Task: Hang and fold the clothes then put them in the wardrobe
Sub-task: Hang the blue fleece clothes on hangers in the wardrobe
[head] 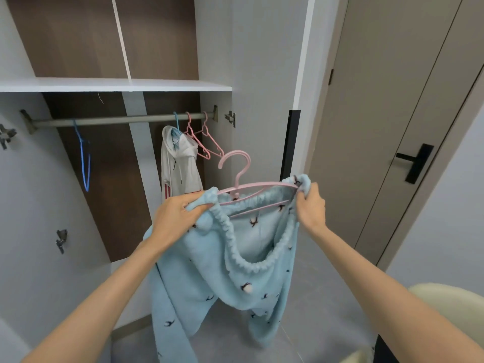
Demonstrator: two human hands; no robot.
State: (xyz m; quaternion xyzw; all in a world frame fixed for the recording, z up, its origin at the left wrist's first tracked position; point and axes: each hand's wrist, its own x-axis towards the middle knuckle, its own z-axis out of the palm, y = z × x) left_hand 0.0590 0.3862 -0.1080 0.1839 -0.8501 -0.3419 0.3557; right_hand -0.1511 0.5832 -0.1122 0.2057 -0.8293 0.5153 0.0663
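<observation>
Fluffy light-blue fleece trousers (209, 271) are being stretched over a pink plastic hanger (243, 187) in front of the open wardrobe — the waistband is gripped at each end by the left hand (178, 216) and right hand (310, 208). Next, the hook must probably be lifted onto the grey metal rail (117, 120).

Wardrobe carriers. Shelf (115, 85): white board, above and beyond both hands. Rail (117, 120): grey metal bar just under the shelf, running L–R, above and beyond the left hand (178, 216).

On the rail, from far left of the left hand toward the right hand (310, 205):
- one blue hanger (85, 163), bare
- approx. straight above the left hand, a teal hanger (176, 121) w/ a white hoodie (178, 163)
- just beside it, on the right-hand side, two pink hangers (203, 142), bare, tilted

Floor (301, 323): grey, below both hands. Legs of the pale blue trousers (209, 271) hang toward it; contact not visible.
</observation>
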